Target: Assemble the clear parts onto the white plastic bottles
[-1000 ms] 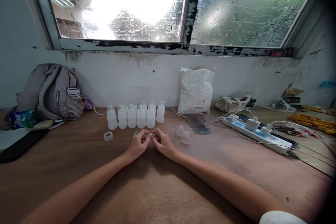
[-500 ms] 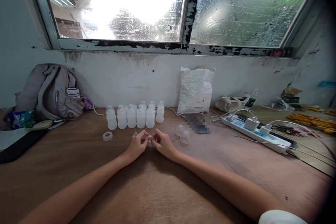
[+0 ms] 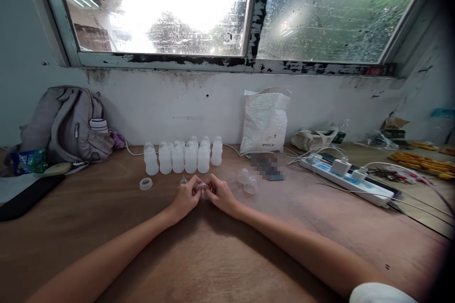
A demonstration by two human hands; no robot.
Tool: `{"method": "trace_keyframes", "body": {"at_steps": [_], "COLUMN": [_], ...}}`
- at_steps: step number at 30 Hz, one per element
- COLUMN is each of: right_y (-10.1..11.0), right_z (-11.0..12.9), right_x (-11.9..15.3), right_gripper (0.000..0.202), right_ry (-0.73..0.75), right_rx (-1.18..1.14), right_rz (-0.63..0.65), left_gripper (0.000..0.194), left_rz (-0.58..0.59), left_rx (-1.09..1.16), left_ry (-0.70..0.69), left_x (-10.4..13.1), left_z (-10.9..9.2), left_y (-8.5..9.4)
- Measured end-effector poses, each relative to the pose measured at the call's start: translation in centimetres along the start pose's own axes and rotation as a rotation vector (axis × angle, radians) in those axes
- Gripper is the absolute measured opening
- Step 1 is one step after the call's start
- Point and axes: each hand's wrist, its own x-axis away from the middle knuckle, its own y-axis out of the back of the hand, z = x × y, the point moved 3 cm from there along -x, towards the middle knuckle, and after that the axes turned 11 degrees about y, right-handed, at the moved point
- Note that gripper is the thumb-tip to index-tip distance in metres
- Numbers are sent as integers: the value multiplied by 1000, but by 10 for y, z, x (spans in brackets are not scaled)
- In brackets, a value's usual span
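Note:
My left hand [image 3: 187, 195] and my right hand [image 3: 221, 195] meet over the table, fingers closed on a small translucent bottle ring [image 3: 203, 190] between them. The fingertips cover much of it, so whether another part sits inside I cannot tell. Just beyond my left fingers stands a clear pointed teat [image 3: 183, 180], partly hidden. A second translucent ring [image 3: 145, 183] lies flat to the left. Several frosted baby bottles [image 3: 191, 158] with clear caps stand upright in rows behind my hands. Right of my right hand are two clear caps [image 3: 250, 186], one near the other.
A white plastic bag [image 3: 265, 123] leans on the wall below the window. A power strip [image 3: 350, 182] with chargers and cables lies on the right. On the left are a grey backpack [image 3: 66, 125] and a dark flat object [image 3: 30, 197] on the tabletop [image 3: 213, 255].
The held ring and my fingertips have shifted very slightly. Both hands stay in the same place, and the things on the table have not moved.

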Motion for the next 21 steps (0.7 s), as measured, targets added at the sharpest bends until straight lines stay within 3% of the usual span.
{"method": "trace_keyframes", "body": {"at_steps": [15,21], "right_y": [1,6], "right_z": [2,11], "right_x": [1,2], "right_gripper": [11,14], "right_ry": [-2,63], "right_rx": [-47,-135], "right_rz": [-34,29], "left_gripper": [14,11], "left_rz": [23,11], "left_rx": [27,74], "left_ry": [-12,12], "left_x": [0,0], "left_z": [-5,-3], "left_y": [2,4]}}
